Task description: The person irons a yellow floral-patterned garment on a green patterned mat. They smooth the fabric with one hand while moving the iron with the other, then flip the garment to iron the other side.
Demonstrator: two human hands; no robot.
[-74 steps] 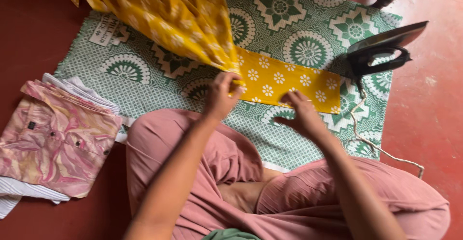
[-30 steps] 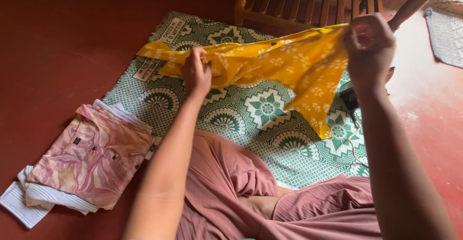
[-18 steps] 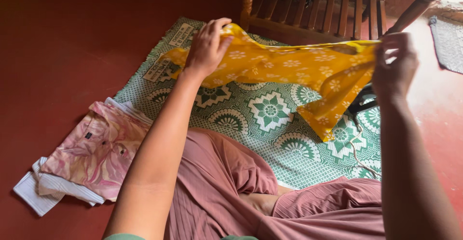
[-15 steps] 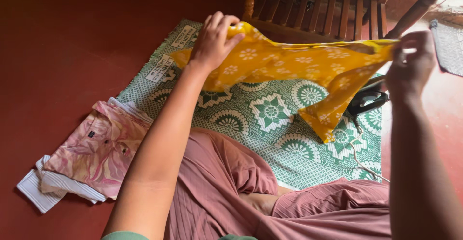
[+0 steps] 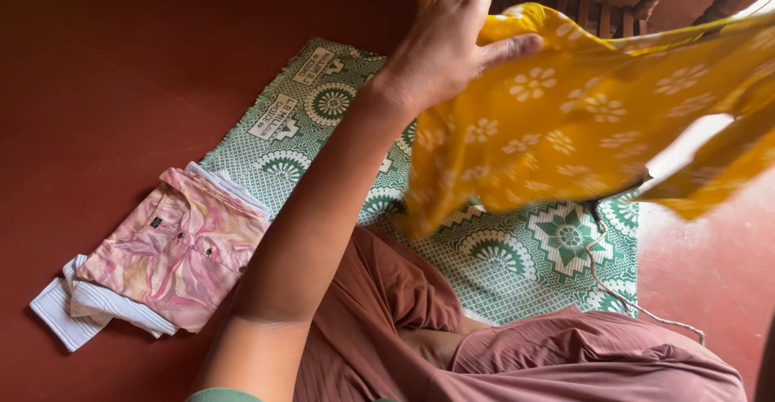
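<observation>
My left hand is raised near the top middle and grips the upper edge of a yellow cloth with white flowers. The cloth hangs in the air, spread across the right half of the view, above a green and white patterned mat. My right hand is out of the frame on the right. The cloth hides part of the mat and whatever lies behind it.
A folded pink patterned shirt lies on a folded white striped garment on the red floor at the left. A twisted cord runs over the mat's right side. A wooden chair stands behind. My crossed legs in pink trousers fill the bottom.
The cloth was lifted off the mat and held stretched between both hands. It now hangs closer and larger, my left hand has risen, and my right hand has left the view.
</observation>
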